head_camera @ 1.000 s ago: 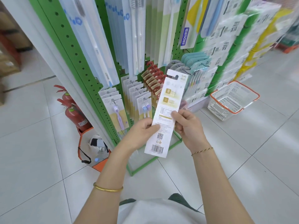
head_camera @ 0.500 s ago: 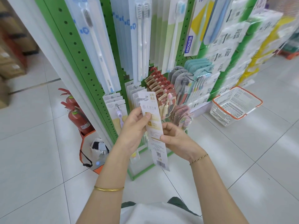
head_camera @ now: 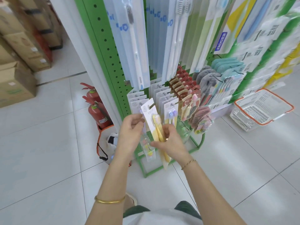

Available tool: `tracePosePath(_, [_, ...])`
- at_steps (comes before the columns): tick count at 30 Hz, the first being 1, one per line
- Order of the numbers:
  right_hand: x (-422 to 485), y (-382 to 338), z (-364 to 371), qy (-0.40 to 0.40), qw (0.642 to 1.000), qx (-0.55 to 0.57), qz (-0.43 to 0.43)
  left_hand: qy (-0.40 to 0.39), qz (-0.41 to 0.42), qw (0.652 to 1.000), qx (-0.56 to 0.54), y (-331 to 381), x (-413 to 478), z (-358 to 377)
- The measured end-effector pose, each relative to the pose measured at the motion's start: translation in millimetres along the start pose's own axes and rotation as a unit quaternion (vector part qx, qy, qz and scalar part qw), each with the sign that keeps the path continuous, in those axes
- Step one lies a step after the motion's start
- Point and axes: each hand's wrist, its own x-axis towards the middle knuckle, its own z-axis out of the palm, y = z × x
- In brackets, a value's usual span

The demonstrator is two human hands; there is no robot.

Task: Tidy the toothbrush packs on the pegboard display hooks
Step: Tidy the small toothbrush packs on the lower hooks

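The yellow toothbrush pack (head_camera: 155, 123) was off its hook, gripped low by the right hand (head_camera: 172, 142), the left hand (head_camera: 131, 127) pinching its left edge, just before the white-carded rows (head_camera: 162, 96); hanging it was left to do.

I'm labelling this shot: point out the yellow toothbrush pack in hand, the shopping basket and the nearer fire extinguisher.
yellow toothbrush pack (head_camera: 156, 127), head view, on the brush handles.
shopping basket (head_camera: 240, 119), head view, near white wall.
nearer fire extinguisher (head_camera: 99, 114), head view, red cylinder body.

Hanging packs (head_camera: 168, 96) crowd the pegboard (head_camera: 103, 46); open floor (head_camera: 235, 159) lies right; fire extinguishers (head_camera: 99, 114) stand left.
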Motion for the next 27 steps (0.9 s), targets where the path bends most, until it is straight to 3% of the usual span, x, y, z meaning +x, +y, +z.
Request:
tracePosePath(7, [11.3, 7.6, 37.4, 0.125, 0.982, -0.14, -0.021, 0.048, 0.016, 0.999, 0.007, -7.3, 17.2, -20.0])
tracePosePath(12, [19.0, 10.3, 58.1, 0.165, 0.974, -0.154, -0.029, 0.069, 0.07, 0.993, 0.059, -1.4, 33.5, -25.7])
tracePosePath(19, [34.7, 10.6, 76.7, 0.18, 0.97, -0.166, -0.007, 0.06, 0.17, 0.957, 0.227, 9.0, 68.6, -28.7])
tracePosePath(27, [30.0, 16.4, 76.4, 0.172, 0.968, -0.185, -0.004, 0.02, 0.176, 0.929, 0.325, 14.8, 87.0, -29.1])
